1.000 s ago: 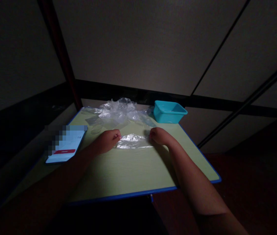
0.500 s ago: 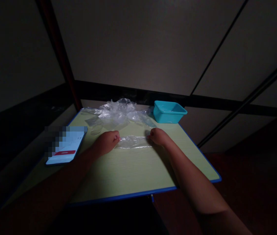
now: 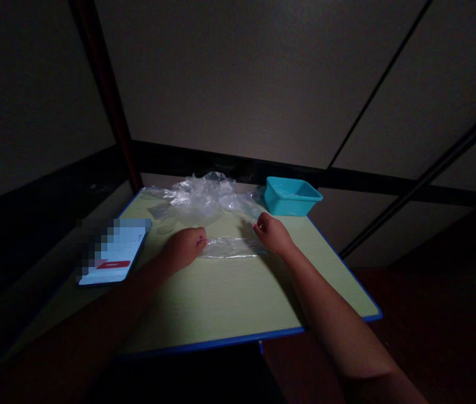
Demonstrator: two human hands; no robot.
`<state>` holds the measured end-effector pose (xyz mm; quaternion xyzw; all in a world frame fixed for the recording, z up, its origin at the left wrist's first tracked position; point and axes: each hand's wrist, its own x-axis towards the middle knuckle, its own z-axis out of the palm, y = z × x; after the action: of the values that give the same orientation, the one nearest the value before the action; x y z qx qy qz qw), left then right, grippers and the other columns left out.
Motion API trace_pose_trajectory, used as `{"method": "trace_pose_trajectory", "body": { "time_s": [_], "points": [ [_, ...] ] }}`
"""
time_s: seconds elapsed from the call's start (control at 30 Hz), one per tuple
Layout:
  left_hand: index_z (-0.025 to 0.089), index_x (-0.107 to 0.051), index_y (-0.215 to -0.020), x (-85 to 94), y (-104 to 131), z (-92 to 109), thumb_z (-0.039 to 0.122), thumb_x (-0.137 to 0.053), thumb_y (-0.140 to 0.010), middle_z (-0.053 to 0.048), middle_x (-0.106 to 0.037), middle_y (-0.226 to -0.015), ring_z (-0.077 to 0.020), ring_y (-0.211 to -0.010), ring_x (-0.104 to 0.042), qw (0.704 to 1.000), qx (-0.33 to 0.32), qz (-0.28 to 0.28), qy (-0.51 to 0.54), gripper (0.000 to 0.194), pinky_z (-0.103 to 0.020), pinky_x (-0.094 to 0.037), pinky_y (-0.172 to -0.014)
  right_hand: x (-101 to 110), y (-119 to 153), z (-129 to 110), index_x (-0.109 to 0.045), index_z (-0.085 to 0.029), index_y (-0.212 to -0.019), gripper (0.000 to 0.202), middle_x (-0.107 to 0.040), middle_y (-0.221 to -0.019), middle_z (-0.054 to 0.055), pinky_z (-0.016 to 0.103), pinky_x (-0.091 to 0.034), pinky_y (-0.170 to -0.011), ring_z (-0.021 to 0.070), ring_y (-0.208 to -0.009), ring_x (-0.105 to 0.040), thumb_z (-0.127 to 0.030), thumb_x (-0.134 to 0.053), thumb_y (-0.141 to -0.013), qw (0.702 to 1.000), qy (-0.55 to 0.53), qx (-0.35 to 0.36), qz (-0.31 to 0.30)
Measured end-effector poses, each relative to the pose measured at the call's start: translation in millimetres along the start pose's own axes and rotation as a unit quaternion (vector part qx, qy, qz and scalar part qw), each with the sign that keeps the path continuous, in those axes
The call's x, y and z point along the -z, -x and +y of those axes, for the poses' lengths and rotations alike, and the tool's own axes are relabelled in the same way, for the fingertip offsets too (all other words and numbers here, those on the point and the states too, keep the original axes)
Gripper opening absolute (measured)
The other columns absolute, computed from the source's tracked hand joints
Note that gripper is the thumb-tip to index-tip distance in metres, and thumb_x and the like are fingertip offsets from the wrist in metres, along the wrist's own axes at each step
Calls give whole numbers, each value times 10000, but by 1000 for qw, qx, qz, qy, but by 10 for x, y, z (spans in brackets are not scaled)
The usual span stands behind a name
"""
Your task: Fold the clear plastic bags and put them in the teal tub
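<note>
A clear plastic bag (image 3: 229, 247), folded into a long flat strip, lies across the table in front of me. The fist of my left hand (image 3: 185, 247) is closed on the strip's left end. Just above its right end is my right hand (image 3: 273, 233), with curled, loosened fingers and a gap between thumb and index finger. Nothing shows in that hand, and its palm side is partly hidden. Beyond both hands spreads a crumpled heap of clear plastic bags (image 3: 204, 196).
A turquoise plastic basket (image 3: 290, 206) stands at the table's far right corner. On the left lies a phone or tablet (image 3: 114, 272) with a lit, partly blurred screen. The pale table (image 3: 221, 303) has a blue edge, with wall panels (image 3: 238, 84) behind it.
My right hand has loosened its fingers and risen slightly off the strip's right end. My left hand keeps its hold. The view has shifted a little.
</note>
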<state>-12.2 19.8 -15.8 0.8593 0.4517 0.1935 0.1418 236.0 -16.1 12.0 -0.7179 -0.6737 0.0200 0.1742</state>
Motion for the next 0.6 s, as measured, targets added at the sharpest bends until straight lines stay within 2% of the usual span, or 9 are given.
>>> {"method": "trace_pose_trajectory", "body": {
  "time_s": [0.07,0.13,0.2,0.27,0.33,0.4,0.47,0.6],
  "points": [
    [184,-571,-713,2,4,15,242,-463,-814,-27,-617,-700,-170,-680,-552,1000,9,4,-8,159,-250,-363,-620,-26,31,-55,-570,-164,-910,244,-640,-743,49,245,-359,-561,154,-642,-557,-371,-442,-900,997,-51,59,5],
    [184,-577,-719,5,6,34,230,-463,-820,-32,-627,-725,-170,-700,-558,1000,15,5,-16,159,-248,-368,-633,-64,79,-113,-568,-148,-988,278,-650,-842,71,267,-426,-657,169,-743,-583,-379,-441,-900,988,-89,124,12],
    [181,-583,-731,4,4,50,222,-465,-827,-40,-634,-746,-171,-713,-562,999,21,2,-29,157,-249,-368,-636,-102,140,-173,-531,-130,-1156,381,-624,-1093,128,325,-432,-856,204,-1005,-567,-397,-456,-894,976,-101,191,10],
    [176,-592,-747,-2,-2,52,221,-467,-832,-49,-638,-759,-176,-720,-565,999,21,0,-43,157,-254,-365,-637,-134,201,-231,-400,-150,-1354,533,-456,-1379,154,433,-311,-1035,238,-1272,-402,-433,-436,-904,969,-78,231,-39],
    [174,-600,-766,-13,-10,38,225,-469,-836,-55,-645,-769,-183,-724,-570,998,19,-1,-53,157,-259,-365,-638,-160,250,-281,-222,-197,-1467,629,-220,-1532,128,555,-155,-1088,260,-1399,-197,-475,-373,-923,965,-35,229,-125],
    [174,-607,-787,-27,-16,14,231,-468,-841,-60,-655,-790,-189,-741,-579,999,15,2,-52,160,-262,-372,-651,-180,281,-317,-108,-219,-1496,668,-64,-1564,98,613,-53,-1081,258,-1431,-66,-514,-312,-933,957,1,216,-195],
    [176,-610,-799,-38,-16,-3,237,-470,-845,-62,-663,-810,-190,-760,-589,999,14,7,-48,159,-261,-382,-671,-194,293,-336,-59,-223,-1500,688,-8,-1562,85,611,-23,-1083,240,-1436,-19,-547,-271,-932,951,21,208,-226],
    [193,-602,-790,-25,0,12,248,-488,-841,-46,-667,-805,-182,-761,-596,997,34,25,-57,136,-251,-381,-676,-203,289,-347,-14,-248,-1498,714,30,-1559,71,613,-28,-1082,235,-1436,11,-599,-238,-917,950,39,203,-232]
  ]
}}
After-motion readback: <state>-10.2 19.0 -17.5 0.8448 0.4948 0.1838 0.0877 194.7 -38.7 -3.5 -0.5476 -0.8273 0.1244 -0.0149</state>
